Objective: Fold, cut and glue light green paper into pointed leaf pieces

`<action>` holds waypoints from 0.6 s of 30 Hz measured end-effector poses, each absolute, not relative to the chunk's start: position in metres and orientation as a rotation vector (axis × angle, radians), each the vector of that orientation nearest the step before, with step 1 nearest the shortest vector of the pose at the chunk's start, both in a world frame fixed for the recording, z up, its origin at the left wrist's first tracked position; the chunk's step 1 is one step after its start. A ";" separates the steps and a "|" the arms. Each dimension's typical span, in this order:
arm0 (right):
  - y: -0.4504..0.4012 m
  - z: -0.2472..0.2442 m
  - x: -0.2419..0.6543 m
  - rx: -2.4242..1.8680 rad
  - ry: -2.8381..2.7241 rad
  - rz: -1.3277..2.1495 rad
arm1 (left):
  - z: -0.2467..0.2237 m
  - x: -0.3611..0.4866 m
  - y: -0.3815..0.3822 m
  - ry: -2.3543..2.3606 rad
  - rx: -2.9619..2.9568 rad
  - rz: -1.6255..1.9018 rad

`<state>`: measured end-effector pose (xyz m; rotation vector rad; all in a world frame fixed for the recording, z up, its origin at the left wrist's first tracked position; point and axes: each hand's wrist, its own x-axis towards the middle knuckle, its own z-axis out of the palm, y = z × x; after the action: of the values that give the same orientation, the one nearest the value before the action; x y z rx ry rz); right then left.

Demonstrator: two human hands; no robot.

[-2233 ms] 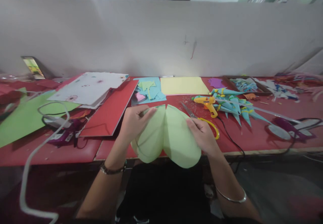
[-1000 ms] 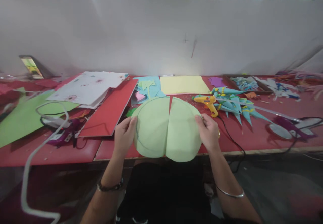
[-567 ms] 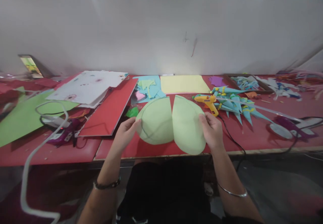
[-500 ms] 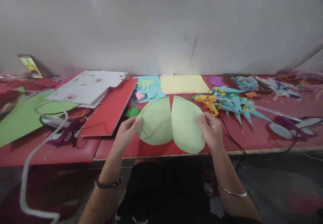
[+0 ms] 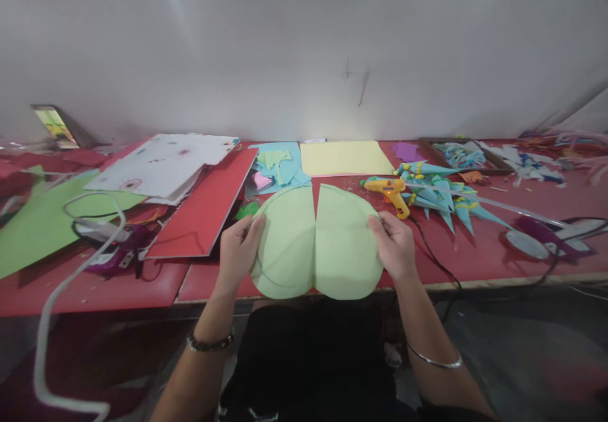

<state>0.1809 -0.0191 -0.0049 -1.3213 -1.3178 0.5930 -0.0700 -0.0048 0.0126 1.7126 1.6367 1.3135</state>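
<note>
Two light green paper pieces with rounded outer edges are held up side by side over the table's front edge. My left hand (image 5: 241, 248) pinches the outer edge of the left green piece (image 5: 287, 244), which bears a curved drawn line. The outer edge of the right green piece (image 5: 346, 244) is gripped between the thumb and fingers of my right hand (image 5: 393, 241). Their straight inner edges face each other, with a narrow gap at the top that closes lower down. Just beyond my right hand lies a yellow glue gun (image 5: 390, 194).
Blue paper cones (image 5: 446, 197) lie beside the glue gun. Behind are a yellow sheet (image 5: 346, 158), blue scraps (image 5: 285, 172) and a tray (image 5: 489, 165). A red board (image 5: 204, 210), white sheets (image 5: 166, 162) and a white bent stand (image 5: 45, 346) are at left.
The two green pieces have turned and dropped a little, and their lower corners now sit level. Both hands still hold them and have shifted slightly to the left.
</note>
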 end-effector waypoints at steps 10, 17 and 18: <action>-0.019 -0.005 0.190 -1.368 -1.137 0.527 | 0.012 -0.080 -0.003 1.744 1.611 1.410; -0.021 -0.018 0.191 -1.374 -1.300 0.968 | -0.005 -0.077 -0.003 1.765 1.631 1.492; -0.021 -0.021 0.191 -1.406 -1.338 1.020 | -0.008 -0.077 -0.003 1.765 1.636 1.487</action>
<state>0.1913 -0.0214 -0.0212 -1.4062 -1.3378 1.0204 -0.0766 -0.0034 -0.0079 1.6356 1.7653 1.4870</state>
